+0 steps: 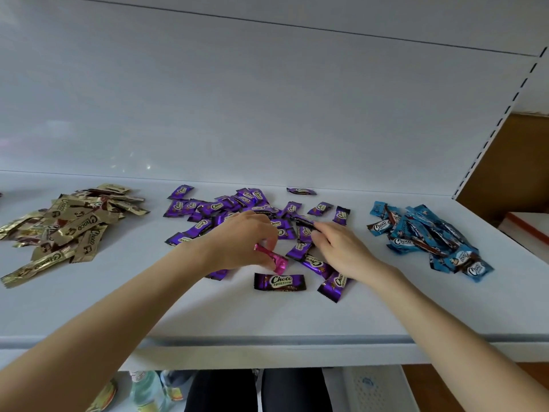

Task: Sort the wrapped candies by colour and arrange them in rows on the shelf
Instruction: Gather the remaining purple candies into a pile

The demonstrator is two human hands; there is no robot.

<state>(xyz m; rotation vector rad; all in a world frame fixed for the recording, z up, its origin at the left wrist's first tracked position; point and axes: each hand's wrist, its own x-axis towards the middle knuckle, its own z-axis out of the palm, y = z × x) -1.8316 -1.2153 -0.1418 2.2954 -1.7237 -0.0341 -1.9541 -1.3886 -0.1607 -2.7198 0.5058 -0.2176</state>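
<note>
Three loose heaps lie on your white shelf (208, 316): gold candies (71, 224) left, purple candies (237, 206) middle, blue candies (427, 233) right. Your left hand (243, 242) pinches a pink candy (274, 258).

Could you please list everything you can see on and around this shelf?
gold candies: many, gold, pile at shelf left
purple candies: many, purple, loose pile at centre
blue candies: many, blue, pile at right
pink candy: one, pink, in left hand
shelf: one, white, under everything
bottle: at least one, clear greenish, below shelf
left hand: one, pinches pink candy
right hand: one, on purple pile, grip unclear
</note>
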